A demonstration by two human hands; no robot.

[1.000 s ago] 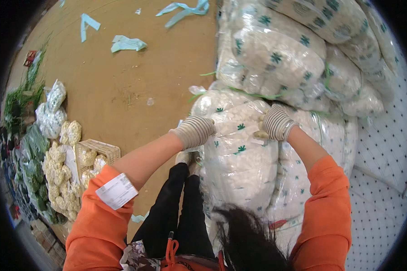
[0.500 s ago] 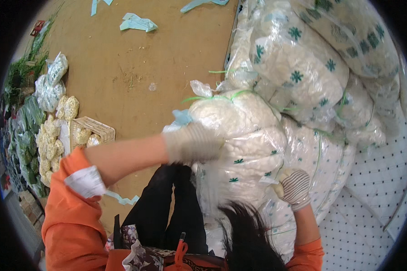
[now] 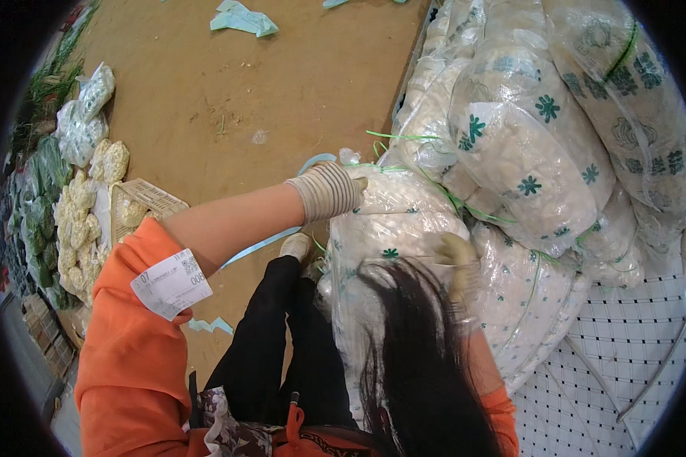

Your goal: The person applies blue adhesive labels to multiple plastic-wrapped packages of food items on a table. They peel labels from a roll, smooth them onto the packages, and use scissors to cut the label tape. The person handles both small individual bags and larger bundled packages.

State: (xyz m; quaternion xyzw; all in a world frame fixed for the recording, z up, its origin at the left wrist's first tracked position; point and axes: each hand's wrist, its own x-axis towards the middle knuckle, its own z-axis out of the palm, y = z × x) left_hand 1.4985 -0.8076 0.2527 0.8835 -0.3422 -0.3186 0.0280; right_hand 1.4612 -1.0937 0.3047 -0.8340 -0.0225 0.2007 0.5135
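A plump clear plastic bag (image 3: 392, 221), printed with green marks and packed with pale contents, lies before me, its top bound by a green tie (image 3: 396, 169). My left hand (image 3: 326, 192), in a pale striped glove, is at the bag's upper left edge near that tie. Its fingers are mostly hidden behind the back of the hand. On the bag's right side is my right hand (image 3: 457, 266), also gloved; motion smears its fingers, and I cannot make out any hold. Dark hair covers part of the bag. A white printed label (image 3: 171, 284) is on my left sleeve.
Similar filled bags (image 3: 533, 160) are piled at the right, beside a white dotted sheet (image 3: 625, 358). Left are a basket (image 3: 152, 199), yellowish bagged goods (image 3: 76, 221) and green bags (image 3: 42, 228). Pale blue scraps (image 3: 244, 19) lie on the brown floor (image 3: 175, 99).
My left hand has moved up toward the tied top of the bag. The right has shifted up and left across it. The white slip beside the right hand no longer shows there.
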